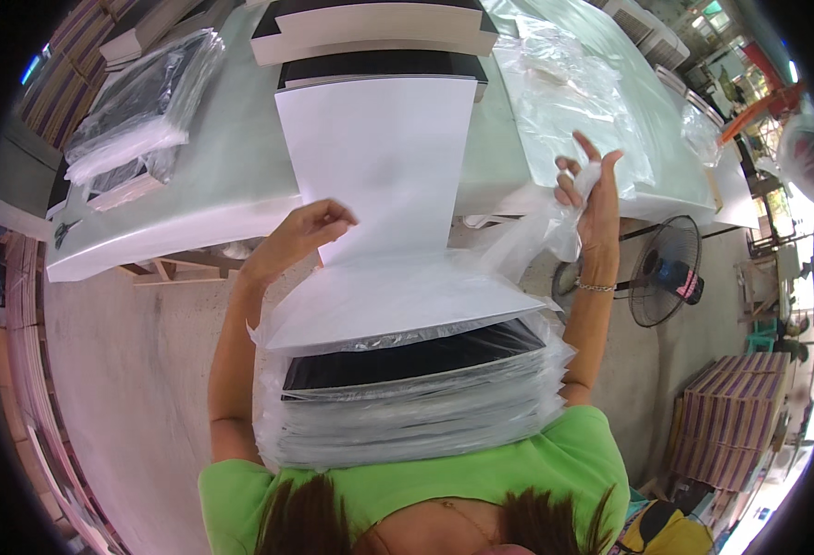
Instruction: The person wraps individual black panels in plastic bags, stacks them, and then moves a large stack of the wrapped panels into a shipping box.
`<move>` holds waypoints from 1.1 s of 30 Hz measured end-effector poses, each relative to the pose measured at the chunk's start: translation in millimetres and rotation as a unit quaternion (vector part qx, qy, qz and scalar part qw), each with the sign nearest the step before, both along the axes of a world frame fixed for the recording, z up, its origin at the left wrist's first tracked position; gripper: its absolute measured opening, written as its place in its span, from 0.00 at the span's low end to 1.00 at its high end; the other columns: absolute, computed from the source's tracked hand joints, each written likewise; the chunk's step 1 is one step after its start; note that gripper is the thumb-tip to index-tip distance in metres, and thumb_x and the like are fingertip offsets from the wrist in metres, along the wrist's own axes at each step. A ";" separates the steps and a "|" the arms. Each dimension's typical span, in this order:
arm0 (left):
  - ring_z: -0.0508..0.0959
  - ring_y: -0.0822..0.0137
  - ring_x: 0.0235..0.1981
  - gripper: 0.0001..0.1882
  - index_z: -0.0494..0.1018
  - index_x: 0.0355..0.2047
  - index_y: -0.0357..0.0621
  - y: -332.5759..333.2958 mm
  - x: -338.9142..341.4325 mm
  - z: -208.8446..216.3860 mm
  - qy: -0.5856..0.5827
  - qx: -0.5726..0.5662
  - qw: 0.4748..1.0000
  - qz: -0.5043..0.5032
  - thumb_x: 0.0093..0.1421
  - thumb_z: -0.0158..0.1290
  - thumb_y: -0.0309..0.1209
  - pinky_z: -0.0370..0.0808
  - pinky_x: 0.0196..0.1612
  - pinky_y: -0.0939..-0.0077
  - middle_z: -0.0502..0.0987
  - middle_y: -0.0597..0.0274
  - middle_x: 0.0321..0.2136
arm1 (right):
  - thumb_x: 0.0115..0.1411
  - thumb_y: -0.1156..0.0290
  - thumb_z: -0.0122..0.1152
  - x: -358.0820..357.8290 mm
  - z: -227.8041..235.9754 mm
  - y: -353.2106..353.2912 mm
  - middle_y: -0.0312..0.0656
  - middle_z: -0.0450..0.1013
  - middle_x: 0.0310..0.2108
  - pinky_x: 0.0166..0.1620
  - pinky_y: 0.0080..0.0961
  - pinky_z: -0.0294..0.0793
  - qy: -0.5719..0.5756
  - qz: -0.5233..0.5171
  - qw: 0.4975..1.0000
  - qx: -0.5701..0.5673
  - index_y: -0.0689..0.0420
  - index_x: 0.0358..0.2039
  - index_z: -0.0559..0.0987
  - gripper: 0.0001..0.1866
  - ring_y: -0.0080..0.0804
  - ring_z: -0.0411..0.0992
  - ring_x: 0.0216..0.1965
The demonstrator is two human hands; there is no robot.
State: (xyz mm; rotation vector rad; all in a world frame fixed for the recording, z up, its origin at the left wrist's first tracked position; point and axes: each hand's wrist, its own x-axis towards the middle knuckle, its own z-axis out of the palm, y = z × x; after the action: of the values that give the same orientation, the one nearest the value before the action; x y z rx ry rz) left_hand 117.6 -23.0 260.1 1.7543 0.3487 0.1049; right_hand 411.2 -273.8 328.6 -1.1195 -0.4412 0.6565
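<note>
A large white board (pixel 379 157) stretches from the table toward me, its near end inside a clear plastic bag (pixel 407 301). The bag lies over a pile of plastic-wrapped black boards (pixel 416 407) against my body. At the board's left edge is my left hand (pixel 307 236), fingers curled together; what they hold, if anything, is hidden. My right hand (pixel 596 199) is raised on the right with bunched plastic from the bag held at the palm, thumb and some fingers standing apart. The bag's upper right corner is pulled up toward that hand.
Black and white boards (pixel 379 37) are stacked at the table's far middle. Wrapped packs (pixel 143 111) lie left, scissors (pixel 64 233) at the left corner, flat plastic bags (pixel 578 92) right. A fan (pixel 671 273) stands beyond my right arm, near a stack of striped cartons (pixel 735 421).
</note>
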 end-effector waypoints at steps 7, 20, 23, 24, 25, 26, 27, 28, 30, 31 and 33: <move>0.67 0.76 0.30 0.13 0.69 0.34 0.41 -78.3 58.5 122.8 -0.128 0.004 0.990 -0.062 0.58 0.52 0.39 0.66 0.37 0.81 0.69 0.68 0.29 | 0.56 0.34 0.30 -95.9 77.1 51.2 0.36 0.63 0.33 0.34 0.18 0.60 -0.143 0.106 0.980 0.089 0.52 0.61 0.50 0.42 0.22 0.56 0.26; 0.69 0.76 0.26 0.06 0.63 0.34 0.38 -44.5 49.3 95.5 -0.285 0.068 0.921 0.256 0.60 0.48 0.26 0.67 0.31 0.84 0.67 0.64 0.25 | 0.55 0.80 0.52 -91.4 39.4 55.0 0.39 0.63 0.38 0.42 0.20 0.69 -0.181 0.204 0.962 0.001 0.57 0.59 0.54 0.32 0.24 0.68 0.35; 0.68 0.74 0.31 0.08 0.64 0.35 0.39 -40.4 44.0 94.1 -0.286 0.122 0.916 0.252 0.57 0.50 0.25 0.68 0.35 0.83 0.68 0.63 0.27 | 0.57 0.77 0.51 -96.1 35.7 58.7 0.37 0.63 0.35 0.36 0.17 0.69 -0.191 0.174 0.966 -0.014 0.57 0.58 0.57 0.28 0.21 0.67 0.28; 0.68 0.74 0.31 0.08 0.64 0.35 0.39 -38.8 46.1 91.3 -0.297 0.166 0.914 0.223 0.57 0.50 0.25 0.67 0.36 0.83 0.68 0.63 0.27 | 0.57 0.77 0.50 -96.6 33.9 59.5 0.36 0.63 0.35 0.34 0.16 0.68 -0.188 0.179 0.965 -0.018 0.58 0.57 0.58 0.26 0.20 0.66 0.27; 0.68 0.75 0.31 0.08 0.64 0.36 0.39 -36.3 48.9 87.3 -0.306 0.209 0.908 0.195 0.57 0.50 0.25 0.67 0.36 0.84 0.68 0.63 0.27 | 0.58 0.77 0.49 -98.4 32.9 61.1 0.35 0.63 0.34 0.32 0.16 0.67 -0.185 0.186 0.965 -0.022 0.59 0.56 0.59 0.24 0.20 0.64 0.26; 0.68 0.75 0.31 0.07 0.64 0.36 0.39 -35.5 50.2 85.5 -0.314 0.252 0.900 0.166 0.57 0.50 0.25 0.67 0.37 0.84 0.68 0.64 0.27 | 0.58 0.76 0.49 -101.6 33.4 63.5 0.35 0.62 0.35 0.31 0.15 0.66 -0.179 0.208 0.961 -0.042 0.59 0.56 0.60 0.24 0.19 0.63 0.25; 0.68 0.75 0.31 0.08 0.65 0.36 0.40 -37.3 51.7 84.9 -0.307 0.147 0.930 0.140 0.57 0.50 0.26 0.67 0.37 0.84 0.68 0.64 0.28 | 0.59 0.74 0.50 -105.8 34.6 66.7 0.35 0.62 0.35 0.29 0.14 0.64 -0.173 0.230 0.956 -0.063 0.59 0.56 0.60 0.24 0.18 0.62 0.24; 0.69 0.75 0.31 0.08 0.65 0.36 0.40 -41.5 55.4 87.2 -0.296 0.041 0.948 0.111 0.57 0.50 0.27 0.66 0.38 0.84 0.68 0.64 0.28 | 0.59 0.72 0.50 -109.3 35.0 69.2 0.35 0.62 0.36 0.28 0.14 0.63 -0.167 0.250 0.950 -0.083 0.59 0.56 0.60 0.24 0.16 0.61 0.24; 0.69 0.74 0.32 0.09 0.66 0.37 0.41 -43.6 58.2 87.2 -0.290 -0.025 0.952 0.089 0.57 0.50 0.29 0.67 0.38 0.84 0.69 0.65 0.29 | 0.58 0.67 0.54 -113.3 27.5 75.6 0.32 0.65 0.30 0.26 0.15 0.61 -0.185 0.274 0.927 -0.176 0.61 0.47 0.69 0.18 0.16 0.61 0.24; 0.70 0.74 0.32 0.10 0.67 0.37 0.42 -41.7 60.1 85.4 -0.300 0.017 0.949 0.097 0.57 0.51 0.31 0.67 0.38 0.84 0.69 0.65 0.29 | 0.58 0.66 0.54 -115.0 25.4 79.6 0.31 0.66 0.28 0.26 0.16 0.61 -0.184 0.301 0.912 -0.208 0.61 0.44 0.71 0.16 0.16 0.61 0.24; 0.70 0.74 0.32 0.13 0.67 0.39 0.42 -39.5 57.1 87.6 -0.301 -0.010 0.946 0.121 0.57 0.52 0.34 0.67 0.38 0.84 0.69 0.65 0.31 | 0.57 0.66 0.56 -116.5 23.7 84.2 0.32 0.67 0.23 0.26 0.18 0.61 -0.215 0.294 0.907 -0.213 0.62 0.36 0.74 0.12 0.17 0.61 0.23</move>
State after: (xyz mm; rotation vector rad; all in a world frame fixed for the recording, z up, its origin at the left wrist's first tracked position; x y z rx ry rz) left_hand 174.7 -62.5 347.7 1.5624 0.1110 0.7932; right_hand 294.7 -189.6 352.3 -1.5731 -1.0794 1.0701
